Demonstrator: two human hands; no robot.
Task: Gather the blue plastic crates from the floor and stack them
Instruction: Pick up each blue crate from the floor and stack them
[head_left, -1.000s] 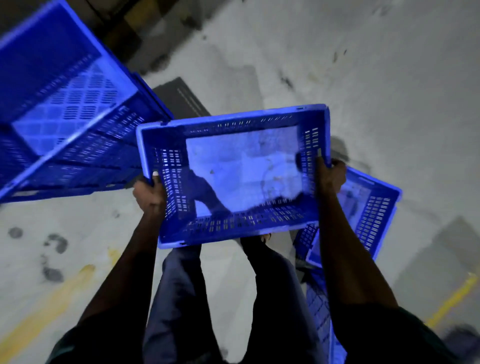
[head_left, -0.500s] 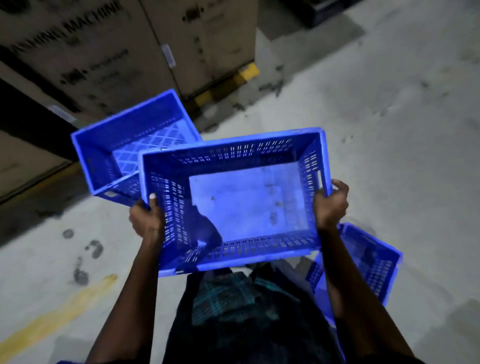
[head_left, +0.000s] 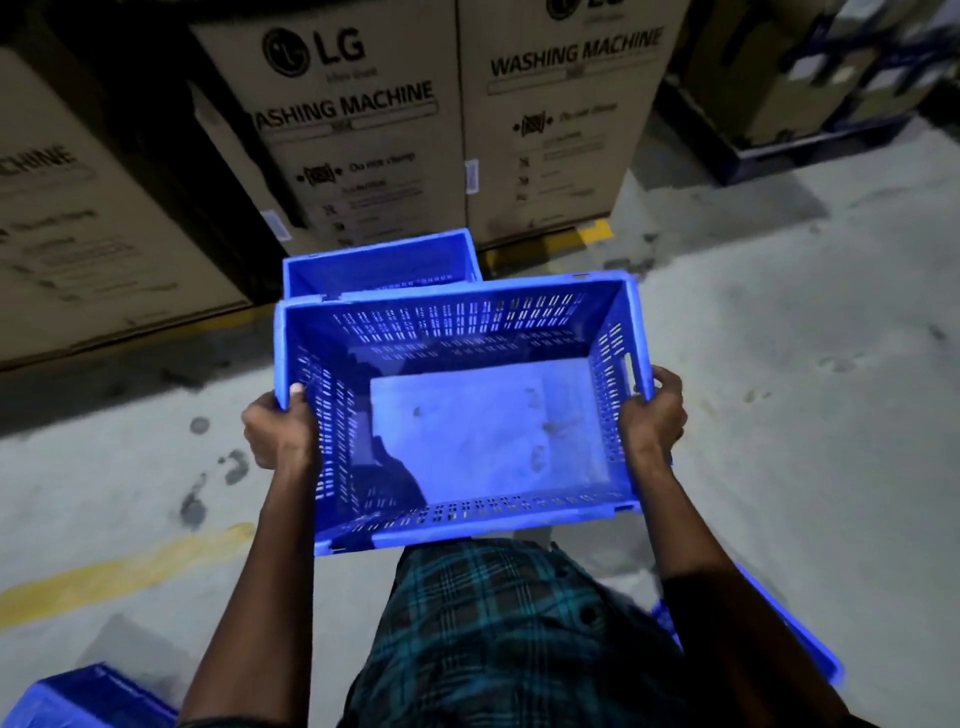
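Held crate (head_left: 467, 415): blue, slotted walls, empty, open side up, carried clear of the floor (head_left: 779, 389) in front of the person's waist. Long axis runs left-right across the body.

Grip: left hand (head_left: 278, 434) wraps the left short end, thumb hooked over the rim, fingers under/outside the wall. Right hand (head_left: 652, 413) clamps the right short end beside the handle slot, fingers curled round the rim. Both hands closed on the crate, one per end, approx. level w/ each other; the load looks balanced.

Target crate (head_left: 379, 265): second blue crate straight ahead, just beyond the held crate's far long wall, in front of the washing-machine cartons (head_left: 363, 130) and the yellow floor line (head_left: 571, 241). Only its far wall and part of the interior show; the rest is hidden behind the held crate. Whether it sits on the floor or on other crates: cannot tell. It lies fwd and slightly left of the grip centre, so the left hand is marginally nearer.

Judgement: next move is a short fwd carry, then lower into the target. Long axes look roughly parallel, little rotation needed; a small shift left should align the rims.

Other crates: edge of one at bottom-left corner of view (head_left: 78, 696), another low right behind the right forearm (head_left: 810, 644). Both yet to be gathered, prob.
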